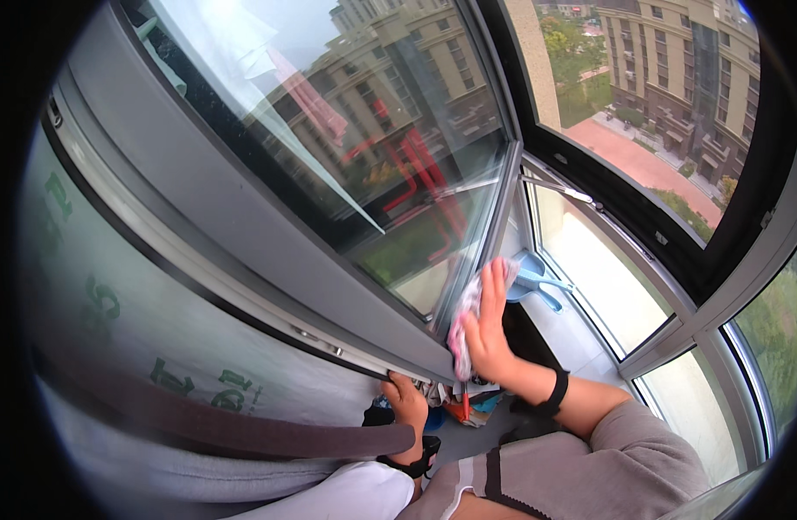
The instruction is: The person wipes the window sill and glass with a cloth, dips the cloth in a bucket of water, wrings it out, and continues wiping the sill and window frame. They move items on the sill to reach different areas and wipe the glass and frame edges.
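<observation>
A grey-framed window sash (255, 208) stands swung inward before me, its glass (398, 143) full of reflections. My right hand (492, 331) presses a pink and white cloth (464, 318) flat against the narrow outer edge of the sash, near the lower corner. Low on the sash, my left hand (406, 400) grips the underside of the frame, partly hidden from above. Both wrists wear black bands. A metal stay arm (561, 188) joins the sash to the dark fixed window frame (632, 214).
Beyond the sash, a light blue dustpan and brush (535, 279) lie by the low windows. Assorted items, including an orange and blue bag (479, 411), sit on the floor below my hands. At left is a film-covered panel (145, 305) bearing green print. Through the opening, buildings (678, 71) show.
</observation>
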